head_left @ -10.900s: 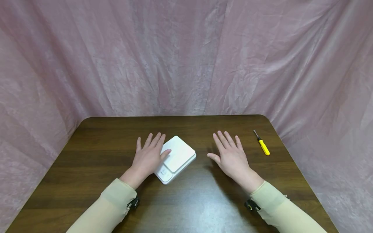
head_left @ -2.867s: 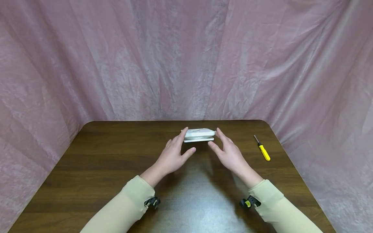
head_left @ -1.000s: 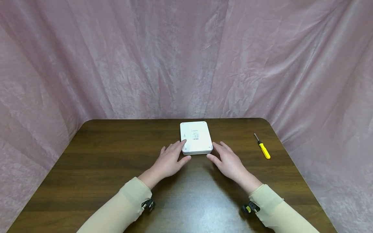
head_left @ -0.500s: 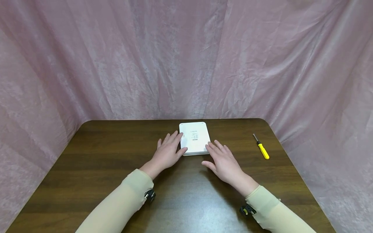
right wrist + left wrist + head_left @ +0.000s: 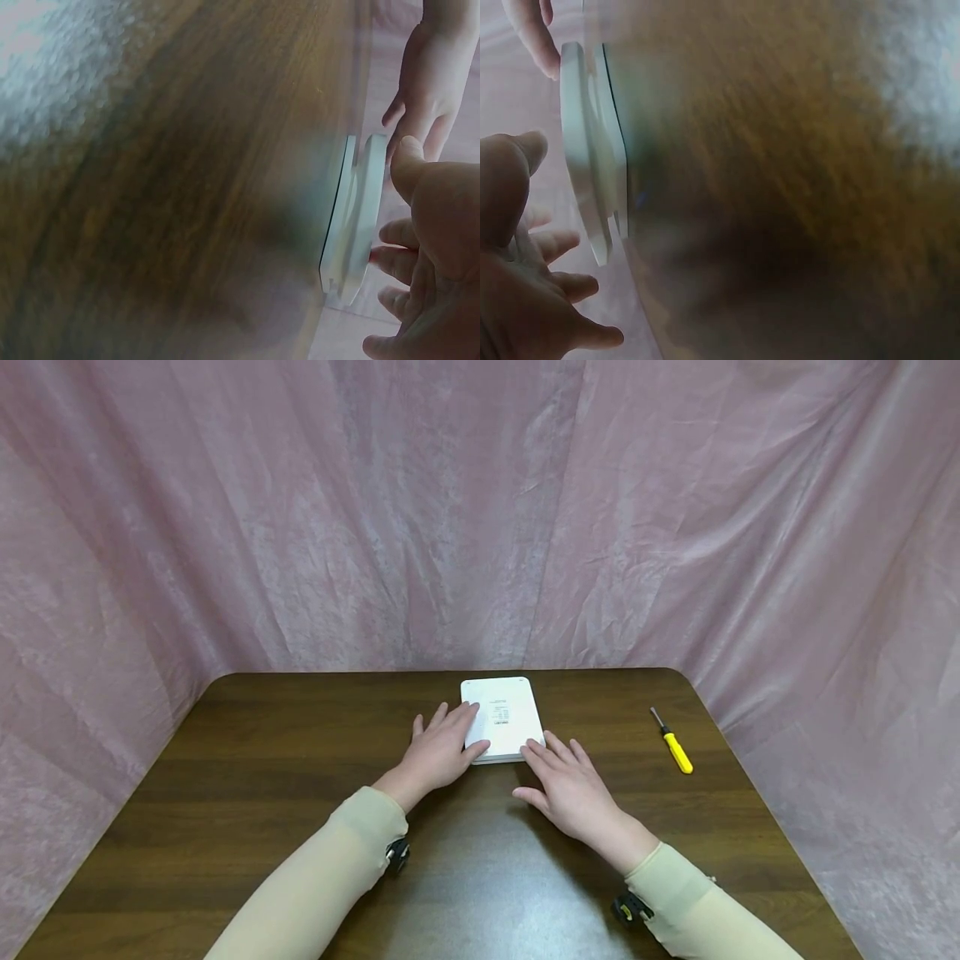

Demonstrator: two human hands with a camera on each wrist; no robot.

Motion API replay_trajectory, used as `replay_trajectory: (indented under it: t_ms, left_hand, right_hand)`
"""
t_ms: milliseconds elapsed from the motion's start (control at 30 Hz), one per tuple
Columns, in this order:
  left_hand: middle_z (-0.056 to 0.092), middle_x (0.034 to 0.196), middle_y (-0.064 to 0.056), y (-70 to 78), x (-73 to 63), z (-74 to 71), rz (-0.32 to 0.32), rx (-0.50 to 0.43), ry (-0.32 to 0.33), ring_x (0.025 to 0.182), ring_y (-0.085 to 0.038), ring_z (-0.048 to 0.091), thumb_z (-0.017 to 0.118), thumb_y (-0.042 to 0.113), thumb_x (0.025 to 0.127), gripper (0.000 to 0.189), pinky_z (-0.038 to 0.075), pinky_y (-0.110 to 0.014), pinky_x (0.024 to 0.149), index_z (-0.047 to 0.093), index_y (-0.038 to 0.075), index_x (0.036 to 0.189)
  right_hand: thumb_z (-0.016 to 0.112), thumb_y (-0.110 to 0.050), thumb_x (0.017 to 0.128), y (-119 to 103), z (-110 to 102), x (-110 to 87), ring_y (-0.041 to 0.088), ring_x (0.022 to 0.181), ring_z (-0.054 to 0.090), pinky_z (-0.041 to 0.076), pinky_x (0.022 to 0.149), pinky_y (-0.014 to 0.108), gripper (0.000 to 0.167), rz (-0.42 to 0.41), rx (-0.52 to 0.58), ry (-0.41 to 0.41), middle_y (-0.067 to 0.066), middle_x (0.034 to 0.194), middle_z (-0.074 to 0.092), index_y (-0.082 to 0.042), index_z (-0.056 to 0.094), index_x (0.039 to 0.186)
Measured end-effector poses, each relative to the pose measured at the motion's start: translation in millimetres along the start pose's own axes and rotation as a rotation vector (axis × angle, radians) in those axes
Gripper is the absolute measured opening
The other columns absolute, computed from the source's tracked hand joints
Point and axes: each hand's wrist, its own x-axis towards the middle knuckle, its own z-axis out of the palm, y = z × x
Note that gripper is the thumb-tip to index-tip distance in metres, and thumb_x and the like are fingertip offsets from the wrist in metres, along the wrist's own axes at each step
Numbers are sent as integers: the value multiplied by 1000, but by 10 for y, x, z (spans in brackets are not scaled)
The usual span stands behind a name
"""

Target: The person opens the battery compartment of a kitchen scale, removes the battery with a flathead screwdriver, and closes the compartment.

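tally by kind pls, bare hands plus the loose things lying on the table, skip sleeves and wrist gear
Hands: 2 (left hand, right hand)
Flat white device: 1
Yellow-handled screwdriver: 1
Total: 4

The flat white rectangular device is flanked by left hand and right hand. Passage is afforded between right hand and yellow-handled metal screwdriver; beyond, reach is bounded by pink velvety curtain.
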Motion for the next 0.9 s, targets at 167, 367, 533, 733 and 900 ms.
replay_trajectory:
  t_ms: [167,367,533,733,900]
  left_hand:
    - [36,178,-5,-2,-42,33,13,16,-25,165,-44,24,54,58,114,78,16,-80,124,29,19,177]
    - [38,177,-5,38,-120,31,32,62,-27,165,-43,26,55,59,113,78,17,-80,124,31,20,177]
    - [39,176,-5,81,-203,39,65,91,-32,164,-42,28,55,60,113,78,18,-80,124,33,20,176]
    - [38,177,-7,159,-320,46,99,81,-43,164,-43,28,55,59,113,77,18,-81,124,34,19,175]
    - [39,176,-8,243,-404,49,129,100,-48,164,-43,29,53,61,113,78,19,-81,123,35,18,175]
  right_hand:
    - [72,-49,107,0,-10,-8,45,155,45,32,124,71,69,-5,-12,9,18,158,61,0,63,154]
    - [72,-50,106,31,-43,-29,44,156,44,31,124,70,70,18,-8,-4,18,159,60,0,61,156]
    - [72,-50,106,84,-65,-63,44,157,43,29,126,70,72,42,-2,-16,19,159,60,0,60,157]
    - [73,-48,106,144,-95,-111,45,157,42,28,126,70,72,74,8,-22,20,160,59,1,59,158]
    - [73,-47,107,183,-125,-133,46,156,42,29,125,71,72,94,12,-23,20,160,58,1,58,158]
